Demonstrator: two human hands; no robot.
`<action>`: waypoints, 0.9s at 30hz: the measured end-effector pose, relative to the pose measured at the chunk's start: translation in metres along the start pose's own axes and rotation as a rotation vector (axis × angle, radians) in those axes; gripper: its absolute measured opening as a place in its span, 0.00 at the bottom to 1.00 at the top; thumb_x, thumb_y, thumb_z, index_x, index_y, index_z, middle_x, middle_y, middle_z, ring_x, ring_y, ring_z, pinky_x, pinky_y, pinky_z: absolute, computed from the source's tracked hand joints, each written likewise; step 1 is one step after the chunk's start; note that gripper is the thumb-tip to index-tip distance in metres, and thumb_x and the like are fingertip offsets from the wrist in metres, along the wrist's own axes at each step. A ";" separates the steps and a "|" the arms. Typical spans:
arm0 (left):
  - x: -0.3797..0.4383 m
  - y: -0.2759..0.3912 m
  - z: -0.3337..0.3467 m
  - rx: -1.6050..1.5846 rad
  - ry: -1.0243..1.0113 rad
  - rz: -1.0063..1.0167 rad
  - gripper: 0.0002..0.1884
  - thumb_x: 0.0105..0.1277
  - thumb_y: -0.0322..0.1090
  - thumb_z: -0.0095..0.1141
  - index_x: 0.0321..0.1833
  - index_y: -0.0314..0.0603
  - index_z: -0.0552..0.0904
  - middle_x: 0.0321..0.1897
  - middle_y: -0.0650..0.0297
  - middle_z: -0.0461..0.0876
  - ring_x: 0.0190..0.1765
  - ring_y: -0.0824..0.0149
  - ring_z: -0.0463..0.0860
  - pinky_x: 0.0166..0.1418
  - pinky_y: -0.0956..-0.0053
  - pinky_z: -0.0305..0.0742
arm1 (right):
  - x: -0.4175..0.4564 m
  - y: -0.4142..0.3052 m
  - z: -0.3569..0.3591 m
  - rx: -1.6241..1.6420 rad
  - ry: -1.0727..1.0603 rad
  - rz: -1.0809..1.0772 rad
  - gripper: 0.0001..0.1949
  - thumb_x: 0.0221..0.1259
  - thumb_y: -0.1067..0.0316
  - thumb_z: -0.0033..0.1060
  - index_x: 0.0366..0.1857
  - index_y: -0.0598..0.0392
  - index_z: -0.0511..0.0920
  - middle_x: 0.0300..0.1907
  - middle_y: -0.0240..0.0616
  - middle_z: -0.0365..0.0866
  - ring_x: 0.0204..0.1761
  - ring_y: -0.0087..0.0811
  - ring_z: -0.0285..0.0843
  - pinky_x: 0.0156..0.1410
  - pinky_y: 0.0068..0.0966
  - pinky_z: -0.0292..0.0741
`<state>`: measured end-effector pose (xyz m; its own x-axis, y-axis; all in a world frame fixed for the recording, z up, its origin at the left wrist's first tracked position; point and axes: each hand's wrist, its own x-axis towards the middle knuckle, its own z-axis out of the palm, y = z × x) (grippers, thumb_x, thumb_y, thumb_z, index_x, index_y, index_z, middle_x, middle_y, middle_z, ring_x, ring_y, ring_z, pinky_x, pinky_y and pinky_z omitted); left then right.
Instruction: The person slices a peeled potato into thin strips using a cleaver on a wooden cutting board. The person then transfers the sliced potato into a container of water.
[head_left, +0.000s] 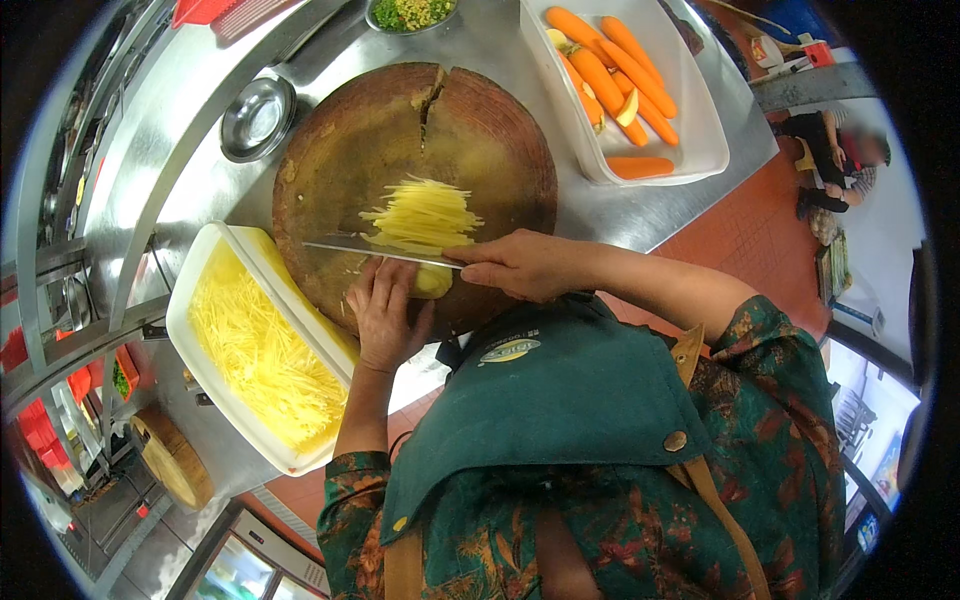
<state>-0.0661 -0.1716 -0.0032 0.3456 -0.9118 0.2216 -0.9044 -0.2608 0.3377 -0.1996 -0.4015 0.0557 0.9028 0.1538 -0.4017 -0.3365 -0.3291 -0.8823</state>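
A kitchen knife (375, 251) is held by its handle in my right hand (517, 262), its blade across a round wooden chopping block (337, 142) with a crack at its far edge. My left hand (390, 307) presses on a peeled, pale yellow potato-like piece (433, 280) on the near side of the blade, fingertips close to the blade. Beyond the blade lies a pile of thin yellow shreds (427, 214). A white plastic tub (180, 300) full of similar yellow shreds (262, 345) stands beside the block, near my left forearm.
Carrots (637, 75) and a few pale pieces lie in a white bin (709, 146) at the right. A metal bowl (257, 118) sits left of the block, a dish of chopped greens (411, 13) behind it. Another wooden block (172, 461) is at lower left. A person (832, 157) sits at far right.
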 end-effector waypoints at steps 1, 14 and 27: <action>0.001 0.001 -0.002 0.006 -0.009 -0.003 0.30 0.51 0.39 0.67 0.61 0.44 0.77 0.59 0.56 0.74 0.65 0.48 0.69 0.65 0.51 0.61 | 0.000 0.000 0.000 0.005 0.001 -0.003 0.27 0.77 0.49 0.41 0.73 0.48 0.63 0.20 0.41 0.73 0.23 0.30 0.74 0.34 0.30 0.72; 0.001 -0.002 0.004 -0.059 0.071 0.034 0.29 0.53 0.38 0.69 0.60 0.41 0.78 0.58 0.53 0.74 0.63 0.47 0.71 0.65 0.52 0.66 | -0.001 0.001 0.000 0.034 0.000 0.004 0.26 0.77 0.50 0.41 0.74 0.48 0.62 0.19 0.38 0.70 0.22 0.29 0.73 0.32 0.28 0.71; 0.009 -0.004 0.013 -0.089 0.135 0.070 0.19 0.56 0.31 0.65 0.52 0.40 0.80 0.52 0.55 0.77 0.56 0.50 0.76 0.59 0.58 0.70 | -0.004 -0.005 0.001 -0.060 0.048 -0.048 0.26 0.77 0.51 0.40 0.73 0.47 0.62 0.28 0.54 0.80 0.31 0.47 0.83 0.42 0.37 0.76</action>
<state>-0.0621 -0.1831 -0.0145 0.3186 -0.8745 0.3657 -0.9037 -0.1639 0.3955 -0.2019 -0.3995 0.0615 0.9297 0.1263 -0.3461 -0.2774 -0.3782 -0.8832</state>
